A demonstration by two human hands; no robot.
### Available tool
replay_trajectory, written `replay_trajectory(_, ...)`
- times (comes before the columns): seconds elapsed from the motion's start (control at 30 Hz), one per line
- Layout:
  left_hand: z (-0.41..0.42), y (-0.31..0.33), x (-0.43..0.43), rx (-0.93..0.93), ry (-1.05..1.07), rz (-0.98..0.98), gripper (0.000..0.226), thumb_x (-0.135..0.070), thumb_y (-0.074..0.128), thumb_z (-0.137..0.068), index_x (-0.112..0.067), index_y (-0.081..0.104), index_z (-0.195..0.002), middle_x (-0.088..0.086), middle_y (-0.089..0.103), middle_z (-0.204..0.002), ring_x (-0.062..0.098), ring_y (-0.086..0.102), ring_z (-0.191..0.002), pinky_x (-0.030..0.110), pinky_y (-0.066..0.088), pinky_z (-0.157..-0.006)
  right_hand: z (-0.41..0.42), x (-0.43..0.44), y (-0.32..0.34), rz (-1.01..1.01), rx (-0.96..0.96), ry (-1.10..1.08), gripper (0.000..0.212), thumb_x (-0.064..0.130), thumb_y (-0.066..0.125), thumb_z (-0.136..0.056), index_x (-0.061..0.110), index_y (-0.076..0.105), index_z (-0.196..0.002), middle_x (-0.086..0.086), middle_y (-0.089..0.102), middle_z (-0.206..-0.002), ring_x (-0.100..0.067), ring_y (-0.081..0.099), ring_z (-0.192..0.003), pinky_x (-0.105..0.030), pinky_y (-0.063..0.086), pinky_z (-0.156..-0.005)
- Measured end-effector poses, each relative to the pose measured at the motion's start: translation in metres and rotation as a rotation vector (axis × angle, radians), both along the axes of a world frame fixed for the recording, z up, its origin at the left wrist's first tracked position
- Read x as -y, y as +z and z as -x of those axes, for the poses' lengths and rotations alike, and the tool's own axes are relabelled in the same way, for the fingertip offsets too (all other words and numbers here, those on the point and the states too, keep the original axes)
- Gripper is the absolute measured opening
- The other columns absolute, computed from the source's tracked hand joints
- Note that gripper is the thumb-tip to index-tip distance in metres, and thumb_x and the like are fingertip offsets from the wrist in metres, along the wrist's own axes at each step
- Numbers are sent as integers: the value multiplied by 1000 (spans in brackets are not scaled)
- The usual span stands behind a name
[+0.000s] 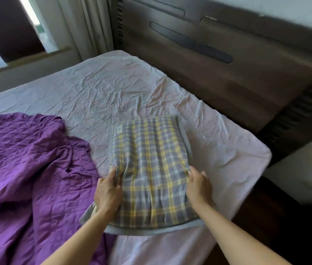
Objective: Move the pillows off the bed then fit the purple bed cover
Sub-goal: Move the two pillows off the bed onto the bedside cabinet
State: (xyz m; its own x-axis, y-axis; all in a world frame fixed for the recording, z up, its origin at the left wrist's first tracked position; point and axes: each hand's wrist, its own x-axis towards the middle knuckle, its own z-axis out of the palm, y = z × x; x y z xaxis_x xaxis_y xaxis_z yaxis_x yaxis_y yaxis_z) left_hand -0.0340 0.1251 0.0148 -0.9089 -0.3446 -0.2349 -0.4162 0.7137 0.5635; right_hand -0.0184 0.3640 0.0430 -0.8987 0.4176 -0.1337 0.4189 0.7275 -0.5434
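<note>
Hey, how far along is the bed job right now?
Done: nothing for sure. In hand: left hand and right hand grip the only visible grey-and-yellow plaid pillow on the pale sheeted mattress. Left: take it off, then fit the crumpled purple quilted cover.

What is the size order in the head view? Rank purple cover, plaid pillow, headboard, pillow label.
Headboard and purple cover: alike in apparent area, both cut off by the frame, unranked.
Then plaid pillow.
Smallest, pillow label.
</note>
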Motion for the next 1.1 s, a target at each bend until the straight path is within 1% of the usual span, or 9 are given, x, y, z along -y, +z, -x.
replay_trajectory(0.13, -20, 28, -81, -10, -125, -51, 49, -26, 44, -93, -44, 35, -138, 6, 51, -100, 31, 55, -99, 34, 38, -75, -55, -78, 22, 0, -121, -95, 31, 16, 34, -100, 16, 60, -117, -5, 52, -97, -18, 51, -79, -27, 41, -70)
replay_trajectory(0.2, -35, 45, -136, -42, -215, -73, 47, -29, 43, -94, -44, 36, -138, 7, 53, -105, 31, 56, -99, 35, 40, -77, -91, -129, 36, -1, -165, -179, 32, 17, 34, -99, 20, 59, -119, -3, 52, -96, -13, 49, -77, -20, 37, -62)
replay_trajectory(0.37, -78, 81, -255, -78, -360, -135, 39, -37, 31, -99, -46, 36, -137, 0, 48, -102, 17, 45, -84, 34, 38, -74, -170, -228, 69, -64, -244, -343, 30, 11, 40, -97, 14, 60, -119, 3, 47, -83, -16, 52, -76, -24, 41, -65)
replay_trajectory(0.5, -117, 95, -346, -101, -474, -186, 40, -38, 28, -99, -48, 32, -138, -1, 49, -101, 15, 47, -84, 33, 42, -78, -234, -308, 79, -138, -250, -452, 26, 9, 43, -95, 14, 62, -112, -2, 54, -84, -8, 47, -69, -16, 35, -58)
replay_trajectory(0.63, -159, 100, -429, -102, -589, -197, 40, -41, 28, -98, -49, 31, -138, -2, 49, -103, 16, 53, -81, 33, 45, -77, -298, -373, 91, -143, -251, -604, 34, 4, 46, -94, 14, 57, -124, -7, 54, -90, -17, 53, -75, -26, 44, -64)
replay_trajectory(0.77, -197, 104, -502, -126, -691, -217, 42, -39, 30, -98, -46, 31, -139, 0, 51, -104, 22, 57, -91, 32, 45, -77, -355, -428, 97, -151, -272, -722, 32, 8, 43, -96, 12, 57, -125, -9, 53, -94, -21, 56, -79, -33, 50, -68)
replay_trajectory(0.9, -227, 103, -574, -150, -784, -255, 42, -38, 30, -98, -44, 31, -140, 3, 54, -97, 12, 53, -73, 35, 51, -73, -402, -483, 95, -197, -283, -814, 34, 6, 43, -96, 12, 56, -127, -14, 55, -101, -26, 56, -89, -31, 45, -73)
replay_trajectory(1.0, -249, 107, -624, -161, -814, -285, 40, -35, 31, -99, -43, 33, -138, 3, 51, -97, 11, 51, -73, 35, 50, -78, -428, -526, 93, -251, -268, -869, 34, 4, 43, -95, 9, 56, -126, -17, 54, -101, -31, 54, -89, -32, 42, -74)
replay_trajectory(1.1, -262, 105, -668, -198, -850, -320, 37, -34, 31, -99, -42, 36, -135, 4, 52, -98, 13, 53, -76, 34, 50, -77, -445, -569, 85, -286, -259, -902, 35, 1, 44, -93, 8, 58, -124, -19, 54, -95, -30, 50, -83, -29, 35, -69)
